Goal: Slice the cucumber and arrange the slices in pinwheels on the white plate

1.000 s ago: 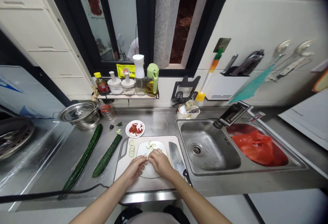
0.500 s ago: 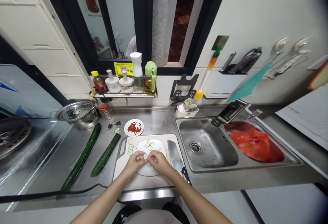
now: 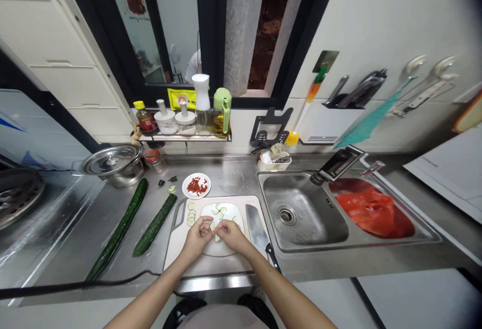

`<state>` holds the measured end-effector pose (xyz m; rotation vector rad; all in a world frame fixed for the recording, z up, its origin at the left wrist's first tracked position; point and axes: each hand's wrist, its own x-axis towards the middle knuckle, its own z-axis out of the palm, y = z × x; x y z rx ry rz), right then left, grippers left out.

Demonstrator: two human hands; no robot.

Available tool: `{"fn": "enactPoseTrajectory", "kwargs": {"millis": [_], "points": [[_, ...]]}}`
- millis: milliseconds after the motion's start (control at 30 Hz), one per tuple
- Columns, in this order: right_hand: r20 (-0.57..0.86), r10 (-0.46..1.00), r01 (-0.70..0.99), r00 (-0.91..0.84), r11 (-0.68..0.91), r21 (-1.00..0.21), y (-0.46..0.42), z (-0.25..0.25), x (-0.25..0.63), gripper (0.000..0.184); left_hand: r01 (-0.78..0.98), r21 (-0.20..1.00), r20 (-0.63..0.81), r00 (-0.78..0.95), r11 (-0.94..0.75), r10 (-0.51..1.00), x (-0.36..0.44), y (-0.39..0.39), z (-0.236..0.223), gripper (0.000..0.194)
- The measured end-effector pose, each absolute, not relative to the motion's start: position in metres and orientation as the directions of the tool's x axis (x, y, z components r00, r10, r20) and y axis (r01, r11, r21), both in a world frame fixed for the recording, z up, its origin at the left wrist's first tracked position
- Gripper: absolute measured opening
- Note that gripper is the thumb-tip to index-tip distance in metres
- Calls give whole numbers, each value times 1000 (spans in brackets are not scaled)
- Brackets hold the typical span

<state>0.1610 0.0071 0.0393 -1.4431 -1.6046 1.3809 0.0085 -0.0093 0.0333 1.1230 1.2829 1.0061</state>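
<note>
My left hand (image 3: 199, 237) and my right hand (image 3: 231, 236) meet over a white plate (image 3: 222, 252), their fingertips pinched together. Between them is a small pale-green cucumber slice (image 3: 212, 226), partly hidden by the fingers. Further cucumber pieces (image 3: 218, 210) lie fanned out at the plate's far side. The plate rests on a light cutting board (image 3: 211, 267). A row of overlapping cucumber slices (image 3: 191, 215) lies on the board left of the plate. To the right, a broad kitchen knife (image 3: 256, 223) lies flat, its black handle toward me.
A small plate of chopped red pieces (image 3: 205, 192) stands behind the board. Left are a cut cucumber (image 3: 155, 226), a whole cucumber (image 3: 119, 231) and a lidded pot (image 3: 116, 168). On the right is a double sink (image 3: 305, 208) with a red bag (image 3: 371, 212) in one basin.
My left hand's fingers have lifted and spread slightly around the slice. Both hands stay over the plate, and the view has shifted a little.
</note>
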Motion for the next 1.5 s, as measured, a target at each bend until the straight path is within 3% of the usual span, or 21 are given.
{"fn": "enactPoseTrajectory", "kwargs": {"millis": [300, 733, 967, 1133, 1267, 1500], "points": [[-298, 917, 277, -265, -224, -935, 8, 32, 161, 14, 80, 982, -175, 59, 170, 983, 7, -10, 27, 48], [-563, 771, 180, -299, -534, -826, 12, 39, 166, 21, 20, 987, -159, -27, 159, 987, 14, -6, 25, 33], [-427, 857, 187, -289, -387, -903, 19, 34, 181, 8, -68, 981, -188, -77, 183, 979, 32, -6, 21, 33], [-342, 896, 365, -282, -229, -902, 22, 29, 187, 6, -13, 983, -186, -52, 186, 981, 39, -8, 19, 45], [-303, 908, 495, -290, -128, -859, 22, 29, 188, 8, 48, 982, -179, -59, 182, 982, 40, -9, 18, 36], [-377, 889, 577, -261, -170, -799, 25, 33, 188, 10, 97, 980, -169, -45, 173, 985, 42, -9, 11, 30]]}}
